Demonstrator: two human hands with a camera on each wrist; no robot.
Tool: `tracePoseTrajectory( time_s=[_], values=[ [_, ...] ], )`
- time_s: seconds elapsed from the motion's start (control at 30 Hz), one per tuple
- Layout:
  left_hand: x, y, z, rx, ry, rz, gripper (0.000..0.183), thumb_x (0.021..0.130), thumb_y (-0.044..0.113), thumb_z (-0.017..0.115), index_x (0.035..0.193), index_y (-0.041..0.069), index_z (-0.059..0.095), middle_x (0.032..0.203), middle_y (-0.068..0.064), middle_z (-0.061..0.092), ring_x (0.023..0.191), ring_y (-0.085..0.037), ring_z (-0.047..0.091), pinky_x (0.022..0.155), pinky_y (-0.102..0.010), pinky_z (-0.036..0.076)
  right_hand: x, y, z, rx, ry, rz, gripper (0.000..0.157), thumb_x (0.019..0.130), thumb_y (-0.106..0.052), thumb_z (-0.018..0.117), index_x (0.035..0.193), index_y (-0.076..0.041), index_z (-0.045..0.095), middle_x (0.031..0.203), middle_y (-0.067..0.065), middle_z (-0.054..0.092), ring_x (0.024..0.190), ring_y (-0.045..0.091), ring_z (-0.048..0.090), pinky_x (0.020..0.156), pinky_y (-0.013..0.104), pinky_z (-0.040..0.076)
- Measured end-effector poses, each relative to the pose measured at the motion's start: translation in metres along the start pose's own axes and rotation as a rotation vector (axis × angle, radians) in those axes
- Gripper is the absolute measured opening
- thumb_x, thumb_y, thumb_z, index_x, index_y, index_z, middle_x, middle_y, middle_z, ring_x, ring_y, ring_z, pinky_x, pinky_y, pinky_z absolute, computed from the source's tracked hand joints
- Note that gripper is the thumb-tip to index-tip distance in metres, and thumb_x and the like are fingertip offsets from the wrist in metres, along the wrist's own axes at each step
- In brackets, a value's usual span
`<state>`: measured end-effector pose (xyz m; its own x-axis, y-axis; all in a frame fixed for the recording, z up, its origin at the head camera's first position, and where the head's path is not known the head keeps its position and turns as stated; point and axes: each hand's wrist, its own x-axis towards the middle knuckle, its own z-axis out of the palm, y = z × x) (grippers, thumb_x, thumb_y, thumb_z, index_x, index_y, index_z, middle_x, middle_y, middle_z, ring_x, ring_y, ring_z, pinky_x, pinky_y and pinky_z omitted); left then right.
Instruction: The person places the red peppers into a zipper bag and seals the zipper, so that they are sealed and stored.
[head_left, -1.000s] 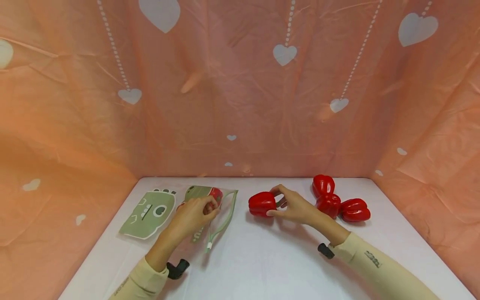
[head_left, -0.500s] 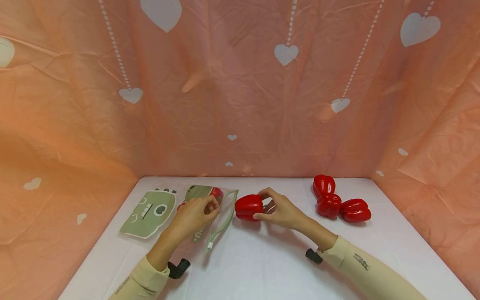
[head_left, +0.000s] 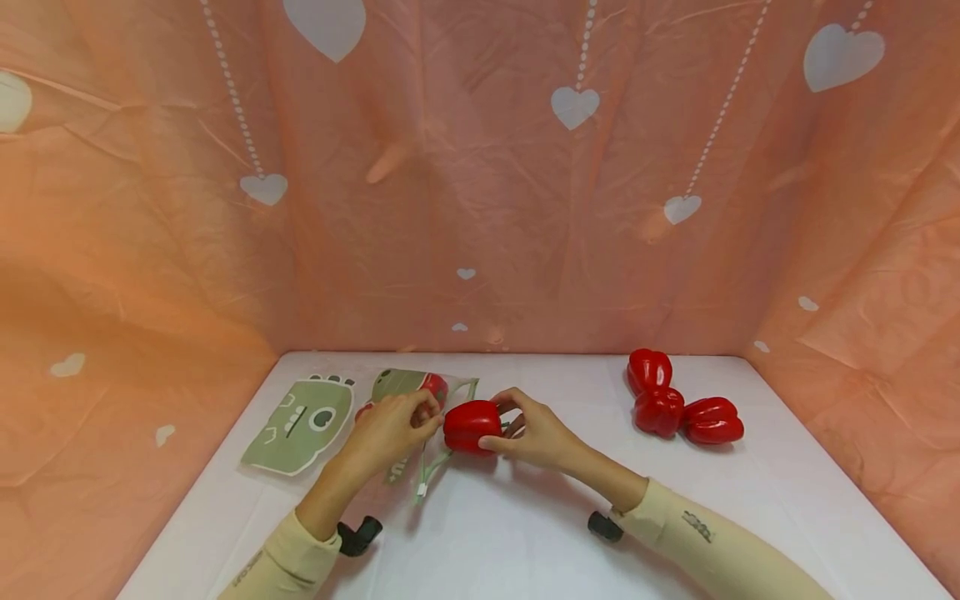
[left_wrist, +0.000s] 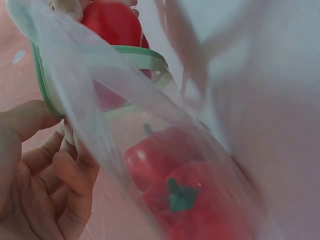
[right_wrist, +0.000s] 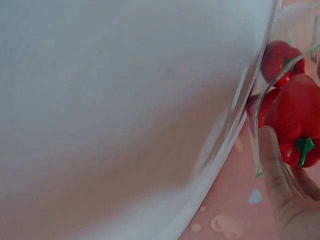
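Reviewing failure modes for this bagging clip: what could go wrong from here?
1. The right hand holds the glossy red bell pepper by fingertips only at the mouth of the clear green-rimmed zip bag; it might catch on the rim or slip.
2. The left hand pinches only one side of the opening, so the soft mouth may sag shut.
3. Two red peppers inside already fill the bag, so space looks tight.

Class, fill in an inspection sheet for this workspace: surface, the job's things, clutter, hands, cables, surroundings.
Surface: white table.
Job's things: red pepper at the mouth of the clear zip bag; two peppers inside the bag.
Clutter: three red peppers; green printed bag, flat.
Hands: left hand holds the bag open; right hand has its grip on the pepper.
Cables: nothing seen.
Surroundings: pink heart-print backdrop.
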<state>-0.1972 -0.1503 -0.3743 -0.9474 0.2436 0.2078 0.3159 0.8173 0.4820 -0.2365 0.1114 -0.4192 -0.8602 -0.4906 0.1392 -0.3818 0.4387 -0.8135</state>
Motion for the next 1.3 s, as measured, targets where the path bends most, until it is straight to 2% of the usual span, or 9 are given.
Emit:
tracePoseTrajectory(
  time_s=[0.37,0.5,0.7,0.8,0.97,1.1,1.3],
  values=[
    [-0.001,0.0,0.0,-0.023,0.003,0.007,0.008,0.098,0.02,0.078,0.097,0.017,0.071,0.074,0.011,0.061,0.067,-0.008,0.054,0.062,-0.031,0.047,0.002,-0.007,0.017,0.103,-0.008,0.013,0.059,0.091,-0.022,0.088,0.137,-0.001,0.058,0.126,0.018,0.069,0.083,0.02,0.075,0.069,0.03,0.062],
    [-0.001,0.0,0.0,-0.032,0.005,0.005,0.008,0.098,0.019,0.078,0.097,0.017,0.07,0.074,0.01,0.062,0.067,-0.009,0.055,0.061,-0.031,0.048,0.003,-0.008,0.022,0.17,-0.013,0.034,0.058,0.091,-0.018,0.087,0.137,0.001,0.057,0.126,0.02,0.068,0.081,0.019,0.075,0.069,0.034,0.063],
    [0.0,0.001,0.0,-0.057,0.001,-0.012,0.009,0.098,0.019,0.078,0.096,0.017,0.069,0.075,0.009,0.062,0.068,-0.01,0.056,0.061,-0.031,0.049,0.002,-0.011,0.03,0.417,-0.046,0.175,0.056,0.094,-0.01,0.083,0.136,0.008,0.05,0.127,0.023,0.063,0.084,0.026,0.077,0.073,0.044,0.065],
    [0.0,0.001,0.0,-0.072,0.003,-0.015,0.01,0.098,0.017,0.077,0.095,0.016,0.069,0.074,0.007,0.062,0.068,-0.01,0.055,0.061,-0.03,0.049,0.0,-0.013,0.033,0.483,-0.054,0.23,0.056,0.094,-0.009,0.082,0.135,0.01,0.05,0.128,0.023,0.062,0.087,0.026,0.077,0.077,0.043,0.065],
    [0.0,0.001,0.0,-0.105,0.005,-0.012,0.01,0.098,0.016,0.078,0.094,0.015,0.068,0.073,0.006,0.062,0.065,-0.011,0.056,0.059,-0.029,0.05,-0.002,-0.013,0.036,0.525,-0.058,0.235,0.057,0.094,-0.005,0.08,0.139,0.011,0.05,0.129,0.025,0.063,0.094,0.028,0.077,0.082,0.044,0.065],
    [0.0,0.001,0.0,-0.121,0.002,-0.007,0.01,0.098,0.015,0.077,0.095,0.014,0.068,0.072,0.006,0.061,0.062,-0.01,0.055,0.059,-0.028,0.05,-0.002,-0.014,0.036,0.554,-0.059,0.257,0.059,0.094,-0.006,0.079,0.142,0.011,0.05,0.132,0.026,0.062,0.092,0.033,0.078,0.084,0.046,0.064],
    [0.001,0.001,0.0,-0.127,0.0,0.024,0.009,0.099,0.013,0.076,0.095,0.014,0.067,0.07,0.007,0.06,0.058,-0.008,0.055,0.057,-0.027,0.048,-0.002,-0.016,0.04,0.589,-0.028,0.294,0.052,0.095,-0.008,0.08,0.136,0.01,0.053,0.125,0.022,0.065,0.091,0.032,0.078,0.086,0.044,0.064]
  ],
)
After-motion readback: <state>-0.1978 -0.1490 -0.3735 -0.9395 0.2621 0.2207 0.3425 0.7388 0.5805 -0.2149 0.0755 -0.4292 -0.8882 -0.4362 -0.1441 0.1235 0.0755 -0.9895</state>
